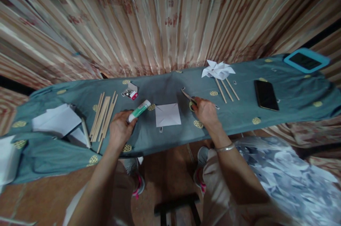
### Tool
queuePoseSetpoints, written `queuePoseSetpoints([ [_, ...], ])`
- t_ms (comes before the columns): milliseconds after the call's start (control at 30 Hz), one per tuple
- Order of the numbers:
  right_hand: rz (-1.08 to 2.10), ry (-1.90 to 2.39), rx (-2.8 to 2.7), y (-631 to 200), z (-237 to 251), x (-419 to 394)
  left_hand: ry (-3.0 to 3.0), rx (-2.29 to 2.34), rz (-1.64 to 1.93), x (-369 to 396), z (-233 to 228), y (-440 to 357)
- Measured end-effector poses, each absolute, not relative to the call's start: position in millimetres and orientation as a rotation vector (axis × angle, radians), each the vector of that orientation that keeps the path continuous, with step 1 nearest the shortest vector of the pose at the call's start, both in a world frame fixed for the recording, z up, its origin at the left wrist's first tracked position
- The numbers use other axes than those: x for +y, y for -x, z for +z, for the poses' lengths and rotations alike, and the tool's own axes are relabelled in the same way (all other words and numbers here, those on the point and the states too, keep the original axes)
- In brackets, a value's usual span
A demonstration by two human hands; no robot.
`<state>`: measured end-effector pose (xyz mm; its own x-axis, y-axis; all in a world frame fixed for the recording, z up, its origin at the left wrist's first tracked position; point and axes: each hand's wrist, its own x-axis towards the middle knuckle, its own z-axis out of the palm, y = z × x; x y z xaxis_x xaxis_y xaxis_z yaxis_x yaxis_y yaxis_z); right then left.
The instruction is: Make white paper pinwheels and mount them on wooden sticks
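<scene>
A green and white glue stick (139,111) is gripped in my left hand (121,128), its capped end pointing up and to the right. My right hand (206,112) has its fingers closed around the handles of a pair of scissors (188,95), whose blades point away to the upper left. Between the two hands a white paper square (168,115) lies flat on the cloth, with short diagonal lines running in from its corners. Thin wooden sticks (103,117) lie just left of my left hand.
Two white paper pinwheels (217,70) on sticks lie at the back right, near a black phone (265,94) and a blue-framed device (306,60). A small open box (131,92) stands behind the glue stick. White paper sheets (57,119) and a white pen-like tool (85,132) are at left.
</scene>
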<state>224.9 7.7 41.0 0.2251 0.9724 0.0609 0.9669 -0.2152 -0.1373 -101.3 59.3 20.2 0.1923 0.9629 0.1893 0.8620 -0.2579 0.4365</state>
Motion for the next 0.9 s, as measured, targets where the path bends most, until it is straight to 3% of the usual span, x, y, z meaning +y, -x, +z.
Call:
queuePoseSetpoints([
  [267,0.170,2.083,-1.631,-223,39,7,-1.392,1.382,0.827,42,30,67],
  [333,0.434,1.893,-1.467,-211,40,7,-1.198,1.219,0.809,31,36,50],
  [467,1.269,1.293,-1.174,-177,38,4,-0.974,1.005,0.726,14,43,26],
  [567,1.555,1.146,-1.002,-158,36,0,-0.931,0.951,0.657,9,41,18],
  [700,1.597,1.121,-0.886,-150,36,-1,-0.949,0.939,0.635,10,36,17],
  [900,1.336,1.225,-0.590,-168,31,11,-1.166,1.037,0.645,20,36,31],
])
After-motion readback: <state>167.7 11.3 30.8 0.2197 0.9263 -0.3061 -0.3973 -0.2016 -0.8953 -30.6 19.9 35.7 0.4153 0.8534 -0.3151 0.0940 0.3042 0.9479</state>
